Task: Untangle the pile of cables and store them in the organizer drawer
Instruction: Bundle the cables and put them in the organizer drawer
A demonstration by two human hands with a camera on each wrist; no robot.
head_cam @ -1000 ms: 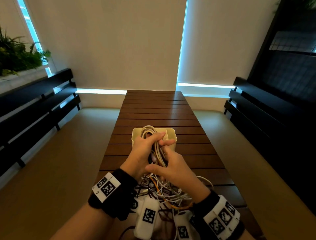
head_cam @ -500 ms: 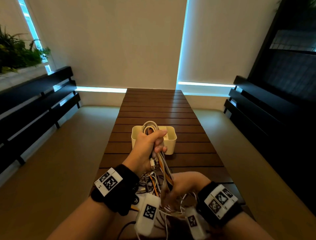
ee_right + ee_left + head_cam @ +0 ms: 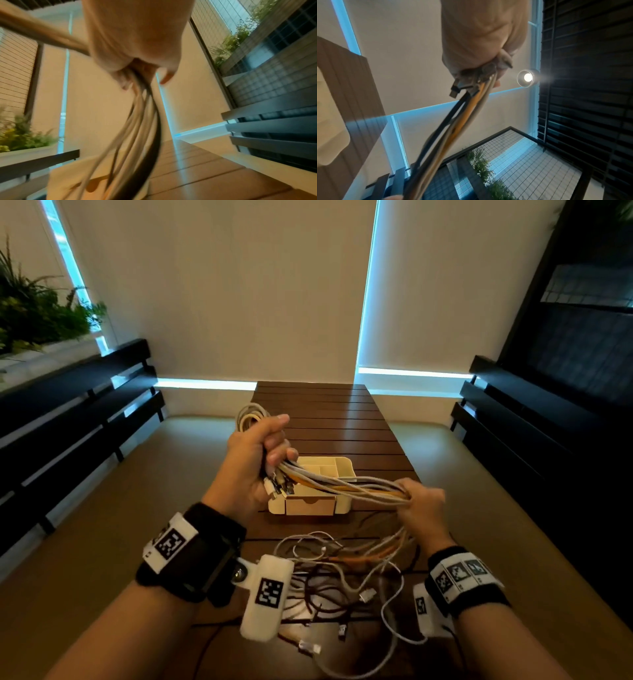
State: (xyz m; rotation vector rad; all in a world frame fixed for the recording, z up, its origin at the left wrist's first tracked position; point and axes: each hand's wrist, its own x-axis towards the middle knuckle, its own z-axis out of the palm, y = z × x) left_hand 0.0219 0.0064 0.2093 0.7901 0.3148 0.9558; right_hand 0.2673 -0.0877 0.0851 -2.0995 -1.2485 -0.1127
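Observation:
A bundle of white, grey, orange and dark cables [image 3: 346,486] stretches between my two hands above the table. My left hand [image 3: 263,453] grips its looped end, with several plugs [image 3: 279,487] sticking out below the fist; the left wrist view shows those plugs [image 3: 462,85] and the cables [image 3: 453,128] running away. My right hand [image 3: 419,501] is curled round the other end [image 3: 142,108]. Behind the bundle stands the cream organizer [image 3: 339,467] with its front drawer [image 3: 310,506] closed. Loose tangled cables [image 3: 342,570] lie on the table in front of me.
The slatted brown table [image 3: 329,419] runs away from me, with tan bench seats on both sides and dark slatted backrests [image 3: 68,405]. A planter with greenery [image 3: 30,313] sits at the far left. Tagged wrist bands are on both arms.
My left hand has lifted the looped end up and to the left. My right hand rose from the pile and pulled to the right, drawing the bundle out into a straight span.

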